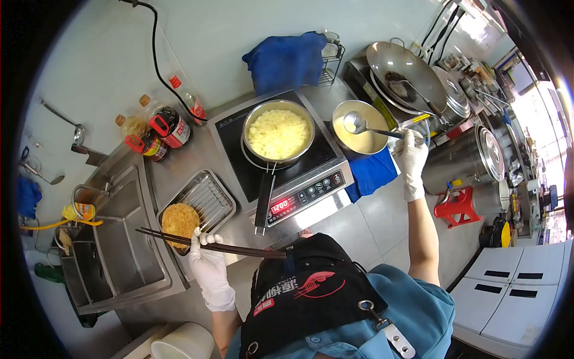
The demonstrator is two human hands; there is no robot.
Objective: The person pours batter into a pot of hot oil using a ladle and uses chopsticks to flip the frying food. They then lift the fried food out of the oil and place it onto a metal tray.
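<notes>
White-gloved, my right hand grips the dark handle of a ladle. The ladle's bowl hangs over a metal pot of pale yellow liquid. My left hand, gloved too, is closed around long dark chopsticks, whose thin tips reach left past a golden-brown round cake. That cake lies at the front end of a metal tray with a wire rack. Between my hands, a saucepan full of foamy, bubbling yellow food stands on an induction cooker; its black handle points toward me.
Left of the counter is a steel sink. Sauce bottles stand along the wall behind the tray. A large wok sits at the back right, and a red stool stands on the floor below. Blue cloths hang nearby.
</notes>
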